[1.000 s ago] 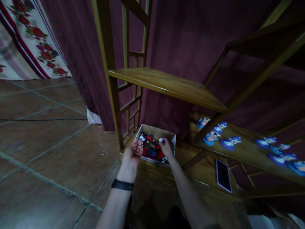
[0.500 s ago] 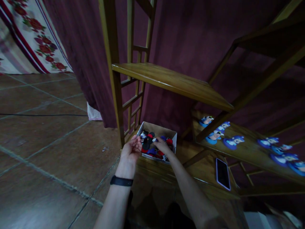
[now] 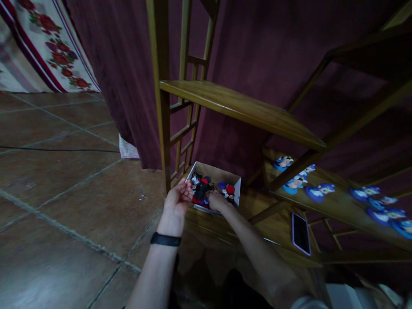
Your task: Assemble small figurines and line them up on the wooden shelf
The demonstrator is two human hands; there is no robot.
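Note:
A white cardboard box (image 3: 237, 191) on the low wooden shelf holds many small figures with red, black and purple round parts (image 3: 202, 191). My right hand (image 3: 217, 201) reaches down into it, its fingertips hidden among the pieces. Whether those fingers grip anything does not show. My left hand (image 3: 179, 198), palm up with curved fingers apart and nothing in it, is at the box's left front edge. A black band (image 3: 165, 239) circles the left wrist.
A wooden shelf board (image 3: 238, 107) juts out above the box. To the right, several blue and purple figurines (image 3: 320, 191) stand on another shelf board. A phone (image 3: 301, 234) lies on the lower board. Dark purple curtain (image 3: 251, 51) hangs behind, and tiled floor (image 3: 64, 206) stretches left.
My right hand has moved lower and slightly left among the figures, and some of them have shifted. The left hand stays beside the box. The view has tilted slightly.

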